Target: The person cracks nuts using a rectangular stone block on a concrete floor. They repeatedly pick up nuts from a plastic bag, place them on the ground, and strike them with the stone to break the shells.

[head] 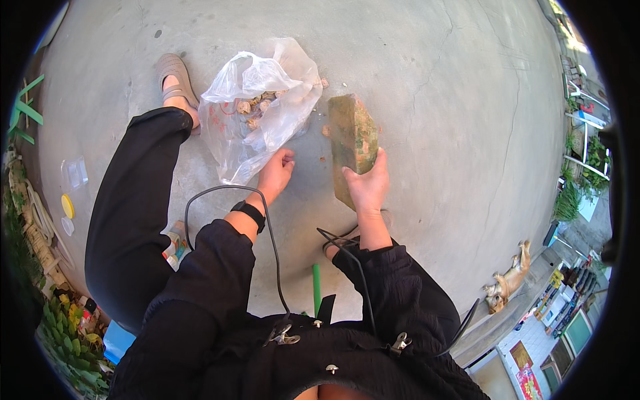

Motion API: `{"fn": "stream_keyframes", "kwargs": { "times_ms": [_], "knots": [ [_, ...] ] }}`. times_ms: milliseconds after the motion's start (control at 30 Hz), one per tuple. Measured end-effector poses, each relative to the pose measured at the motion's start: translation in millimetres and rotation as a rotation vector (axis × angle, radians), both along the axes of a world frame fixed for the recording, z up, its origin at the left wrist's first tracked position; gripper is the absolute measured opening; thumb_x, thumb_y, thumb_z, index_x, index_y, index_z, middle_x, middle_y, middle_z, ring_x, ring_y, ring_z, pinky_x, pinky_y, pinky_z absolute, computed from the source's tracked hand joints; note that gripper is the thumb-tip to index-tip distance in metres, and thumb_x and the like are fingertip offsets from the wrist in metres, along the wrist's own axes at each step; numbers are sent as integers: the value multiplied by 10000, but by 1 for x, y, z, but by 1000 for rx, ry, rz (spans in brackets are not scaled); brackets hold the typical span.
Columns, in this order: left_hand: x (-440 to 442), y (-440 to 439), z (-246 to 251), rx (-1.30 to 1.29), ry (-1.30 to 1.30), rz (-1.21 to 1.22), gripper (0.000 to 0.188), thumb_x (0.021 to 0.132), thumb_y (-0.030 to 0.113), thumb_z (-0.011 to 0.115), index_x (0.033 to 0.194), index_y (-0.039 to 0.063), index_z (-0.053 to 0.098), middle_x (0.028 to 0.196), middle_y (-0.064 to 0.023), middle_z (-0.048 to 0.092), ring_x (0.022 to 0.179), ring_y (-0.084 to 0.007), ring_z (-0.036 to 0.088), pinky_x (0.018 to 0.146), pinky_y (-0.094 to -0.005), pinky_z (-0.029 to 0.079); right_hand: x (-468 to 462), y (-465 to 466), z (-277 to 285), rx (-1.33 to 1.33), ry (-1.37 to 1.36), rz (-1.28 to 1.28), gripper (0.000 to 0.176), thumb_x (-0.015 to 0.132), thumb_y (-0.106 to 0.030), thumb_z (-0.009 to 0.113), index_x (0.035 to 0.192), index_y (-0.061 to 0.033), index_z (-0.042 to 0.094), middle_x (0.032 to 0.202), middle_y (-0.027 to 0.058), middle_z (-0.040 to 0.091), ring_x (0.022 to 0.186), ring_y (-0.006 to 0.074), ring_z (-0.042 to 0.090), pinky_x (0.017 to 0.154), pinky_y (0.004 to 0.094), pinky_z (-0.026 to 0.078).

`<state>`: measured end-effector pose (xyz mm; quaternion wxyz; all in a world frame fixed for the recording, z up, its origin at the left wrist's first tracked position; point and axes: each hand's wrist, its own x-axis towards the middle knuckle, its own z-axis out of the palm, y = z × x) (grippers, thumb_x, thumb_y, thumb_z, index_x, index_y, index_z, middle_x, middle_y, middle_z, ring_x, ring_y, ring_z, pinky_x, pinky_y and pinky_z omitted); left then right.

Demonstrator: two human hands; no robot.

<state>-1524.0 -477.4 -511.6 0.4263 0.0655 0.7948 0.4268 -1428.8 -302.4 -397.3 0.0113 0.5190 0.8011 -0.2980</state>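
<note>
My right hand grips the near end of a weathered brick, with the thumb on its upper face. The brick is brown and mossy green, with chipped edges, and is tilted over the concrete floor. Left of it, my left hand has its fingers curled beside the lower edge of a clear plastic bag; whether anything lies in them is hidden. Inside the open bag are several round tan nuts, apparently walnuts. Small reddish-brown fragments lie between bag and brick.
A black cable loops over my left forearm. My shod foot stands left of the bag. A clear plastic container and a yellow lid lie farther left. A dog lies at the right.
</note>
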Motion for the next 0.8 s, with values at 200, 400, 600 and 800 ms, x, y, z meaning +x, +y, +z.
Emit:
{"fn": "stream_keyframes", "kwargs": {
  "times_ms": [200, 400, 600, 800],
  "knots": [
    [7, -2, -5, -4, -28, -6, 193, 862, 72, 614, 1049, 29, 640, 910, -109, 680, 845, -228, 647, 790, -335, 506, 14, -17, 7, 200, 75, 66, 767, 638, -181, 793, 1292, -53, 414, 1156, 139, 594, 970, 367, 625, 773, 436, 512],
    [5, -4, -2, 2, 39, -25, 182, 847, 64, 617, 1020, 24, 655, 870, -139, 691, 813, -262, 663, 758, -347, 511, -5, -13, -1, 66, -39, 194, 755, 633, -183, 814, 1278, -44, 449, 1147, 152, 619, 983, 369, 624, 824, 409, 508],
    [6, -3, -2, -17, 36, -24, 168, 845, 64, 616, 1001, 18, 661, 874, -151, 693, 813, -267, 668, 746, -350, 513, 6, -4, 13, 7, 236, -42, 712, 630, -138, 796, 1255, -48, 468, 1089, 172, 620, 980, 360, 623, 846, 404, 497],
    [13, 0, -3, 0, 41, -46, 153, 844, 66, 612, 980, 16, 663, 865, -162, 691, 805, -285, 670, 735, -367, 515, -3, -7, 2, 83, -75, 114, 795, 624, -170, 816, 1305, -57, 419, 1116, 173, 608, 1004, 377, 609, 818, 427, 500]
  ]
}}
